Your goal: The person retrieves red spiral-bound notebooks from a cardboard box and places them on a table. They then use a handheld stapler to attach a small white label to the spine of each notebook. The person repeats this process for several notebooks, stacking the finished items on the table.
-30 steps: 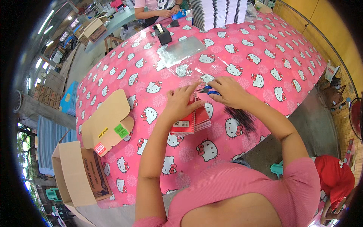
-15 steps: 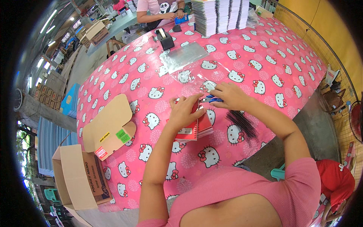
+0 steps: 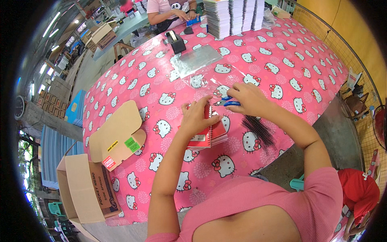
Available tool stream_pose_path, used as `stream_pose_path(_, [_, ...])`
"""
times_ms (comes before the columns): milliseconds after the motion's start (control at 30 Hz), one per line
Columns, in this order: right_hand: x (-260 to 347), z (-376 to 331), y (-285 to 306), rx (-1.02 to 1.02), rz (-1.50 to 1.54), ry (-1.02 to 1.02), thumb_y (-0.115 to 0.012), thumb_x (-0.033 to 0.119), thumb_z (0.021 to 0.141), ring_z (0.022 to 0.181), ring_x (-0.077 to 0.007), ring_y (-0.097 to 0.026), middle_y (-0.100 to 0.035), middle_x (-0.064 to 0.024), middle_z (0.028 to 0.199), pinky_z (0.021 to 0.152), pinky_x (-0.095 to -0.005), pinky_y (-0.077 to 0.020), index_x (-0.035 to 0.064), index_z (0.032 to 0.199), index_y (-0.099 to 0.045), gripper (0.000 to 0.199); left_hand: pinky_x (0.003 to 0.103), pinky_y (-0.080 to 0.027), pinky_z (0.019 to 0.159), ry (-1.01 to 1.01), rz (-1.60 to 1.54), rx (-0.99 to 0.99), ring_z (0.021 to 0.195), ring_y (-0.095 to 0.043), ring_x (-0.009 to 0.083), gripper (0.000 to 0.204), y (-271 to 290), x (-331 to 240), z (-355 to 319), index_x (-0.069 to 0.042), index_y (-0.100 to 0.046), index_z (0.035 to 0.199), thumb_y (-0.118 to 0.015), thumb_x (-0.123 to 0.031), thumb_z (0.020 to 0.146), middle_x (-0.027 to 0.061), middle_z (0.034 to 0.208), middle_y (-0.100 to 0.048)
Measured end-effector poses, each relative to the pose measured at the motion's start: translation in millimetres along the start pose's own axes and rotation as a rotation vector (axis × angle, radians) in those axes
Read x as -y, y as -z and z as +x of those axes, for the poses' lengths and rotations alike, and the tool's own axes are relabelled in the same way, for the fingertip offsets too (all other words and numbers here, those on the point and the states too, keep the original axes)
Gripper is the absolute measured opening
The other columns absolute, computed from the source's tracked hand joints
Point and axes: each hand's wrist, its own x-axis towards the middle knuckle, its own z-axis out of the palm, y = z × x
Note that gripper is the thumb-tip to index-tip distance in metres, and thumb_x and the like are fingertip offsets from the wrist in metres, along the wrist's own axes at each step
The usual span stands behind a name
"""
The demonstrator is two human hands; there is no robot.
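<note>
On the pink table cover lies a small stack of red spiral notebooks [image 3: 204, 139], directly in front of me. My left hand [image 3: 197, 117] holds the top notebook, its thumb reaching across near the wire spine and its fingers along the far edge. My right hand [image 3: 248, 99] grips blue-handled side cutters [image 3: 231, 103]. Their handles are spread, and the jaws point left at the far end of the spine; whether they touch the wire I cannot tell. Right of the notebooks, a bunch of black spiral coils [image 3: 259, 130] rests on the cover.
An open carton [image 3: 76, 187] and a flat cardboard piece [image 3: 117, 133] are at left. Beyond my hands lie clear plastic sleeves [image 3: 197, 61] and a black tape dispenser [image 3: 176, 42]. Tall notebook stacks [image 3: 236, 18] stand at the far edge, beside a co-worker's hands [image 3: 186, 16] holding something blue.
The cutters' handles have spread further apart and my right hand has shifted slightly up and right. My left hand stays on the notebook.
</note>
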Motion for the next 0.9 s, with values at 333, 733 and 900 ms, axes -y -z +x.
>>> stream_pose_path(333, [1.4,15.1,6.5,0.29,0.182,-0.205,-0.069,0.034,0.077,0.084,-0.0223,-0.059,-0.058,-0.0088,0.088,0.068,-0.039,-0.0468,0.0064,0.092,-0.062,0.033,0.049,-0.02,0.1,-0.021,-0.002,-0.001,0.102,-0.054,0.0264,0.072,2.5,-3.8,-0.5,-0.014,-0.048,0.126,-0.072,-0.051,0.069,0.0105,0.107,-0.061])
stream_pose_path(733, [35.8,-102.5,-45.0,0.081,0.46,0.045,-0.071,0.031,0.075,0.091,-0.0283,-0.055,-0.059,-0.0115,0.098,0.08,-0.0402,-0.0425,0.0074,0.106,-0.06,0.041,0.029,-0.041,0.087,0.066,-1.004,-0.481,0.099,-0.05,0.0136,0.054,20.2,29.2,-12.9,-0.009,-0.05,0.123,-0.067,-0.007,0.071,0.0014,0.102,-0.052])
stream_pose_path(900, [79.5,-142.3,-115.8,0.089,0.407,0.149,-0.07,0.04,0.073,0.098,-0.0279,-0.053,-0.058,-0.0092,0.105,0.087,-0.0425,-0.0397,0.0097,0.112,-0.059,0.051,0.044,-0.043,0.094,-0.067,-1.576,-0.764,0.09,-0.052,0.0194,0.051,25.8,89.0,-83.9,-0.003,-0.049,0.119,-0.061,-0.006,0.069,0.0058,0.086,-0.047])
